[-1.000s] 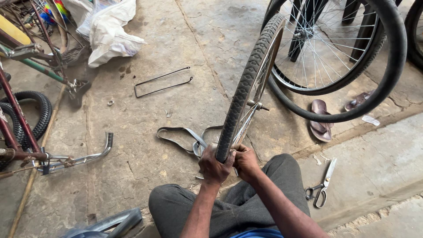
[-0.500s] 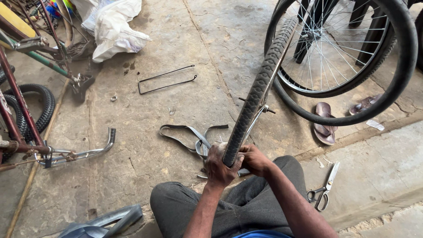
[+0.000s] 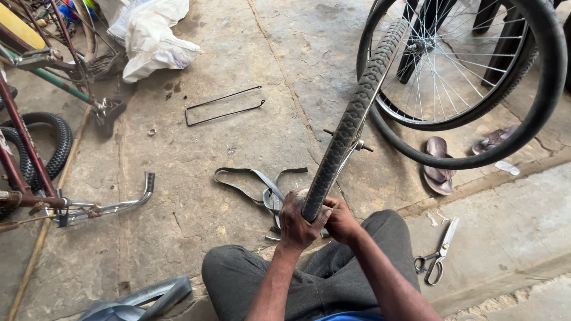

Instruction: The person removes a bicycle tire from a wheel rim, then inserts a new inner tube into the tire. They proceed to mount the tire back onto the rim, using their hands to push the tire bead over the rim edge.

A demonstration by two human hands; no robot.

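I hold a bicycle wheel with a black knobbly tyre [image 3: 351, 122] upright, edge-on in front of me, its near end resting between my knees. My left hand [image 3: 296, 221] grips the tyre's near end from the left. My right hand [image 3: 341, 219] grips it from the right, thumbs pressing on the tread. The wheel's axle [image 3: 357, 142] sticks out on both sides. Under it, on the concrete floor, lies a loose grey rubber strip [image 3: 256, 178].
A second spoked wheel [image 3: 443, 65] with a loose black tyre [image 3: 538, 83] leans at the upper right. Sandals [image 3: 439, 163] and scissors [image 3: 439, 252] lie to my right. A bicycle frame with handlebar [image 3: 110, 208], a tyre [image 3: 56, 142], a wire stay [image 3: 223, 106] and white bag [image 3: 151, 41] are at the left.
The wheel has tilted away to the right, its far end now further up and right. Both hands stay clamped on the tyre's near end, shifted slightly right.
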